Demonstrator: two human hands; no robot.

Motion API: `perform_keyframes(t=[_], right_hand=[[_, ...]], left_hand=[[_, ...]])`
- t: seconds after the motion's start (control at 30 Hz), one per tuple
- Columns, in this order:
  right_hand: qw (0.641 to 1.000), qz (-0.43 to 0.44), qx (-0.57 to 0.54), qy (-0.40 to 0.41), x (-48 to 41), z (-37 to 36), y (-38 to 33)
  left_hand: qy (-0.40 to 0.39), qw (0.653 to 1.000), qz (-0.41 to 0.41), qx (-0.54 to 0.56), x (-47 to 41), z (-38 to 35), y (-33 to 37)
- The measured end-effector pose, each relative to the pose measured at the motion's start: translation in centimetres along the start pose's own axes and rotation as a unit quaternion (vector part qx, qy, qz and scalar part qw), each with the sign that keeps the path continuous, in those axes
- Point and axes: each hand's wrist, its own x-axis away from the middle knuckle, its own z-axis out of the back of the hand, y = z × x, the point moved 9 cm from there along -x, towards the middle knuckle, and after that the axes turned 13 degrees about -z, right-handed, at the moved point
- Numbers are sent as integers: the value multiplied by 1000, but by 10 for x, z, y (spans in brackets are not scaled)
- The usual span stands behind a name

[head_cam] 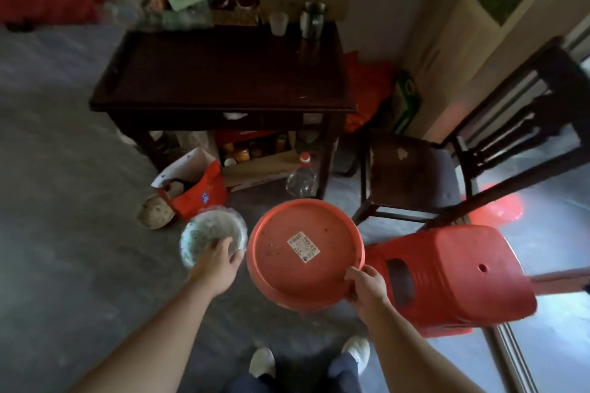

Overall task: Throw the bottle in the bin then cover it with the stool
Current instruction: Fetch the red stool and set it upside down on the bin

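Observation:
My right hand (365,285) grips the near rim of a round orange stool (303,252), held tilted above the floor with its flat labelled face toward me. To its left stands a small bin (194,233) lined with a pale, green-speckled bag. My left hand (220,254) hovers over the bin's near-right rim with its fingers loosely apart and nothing visible in them. What lies inside the bin is blurred. A clear plastic bottle (303,177) with a red cap stands on the floor by the table leg, beyond the stool.
A square red plastic stool (453,274) stands at the right, touching the round one. Behind are a dark wooden table (223,73), a dark chair (412,175), a red box (198,191) and a cardboard box of jars under the table. My shoes (261,360) are below.

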Motion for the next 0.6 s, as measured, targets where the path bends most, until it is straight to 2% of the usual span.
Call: perform_keyframes(t=[0.3, 0.6], right_hand=[[995, 20, 91, -23, 33, -79, 7], [990, 29, 135, -41, 34, -144, 6]], left_hand=[[30, 999, 31, 27, 22, 49, -87], [61, 995, 61, 43, 23, 76, -135]])
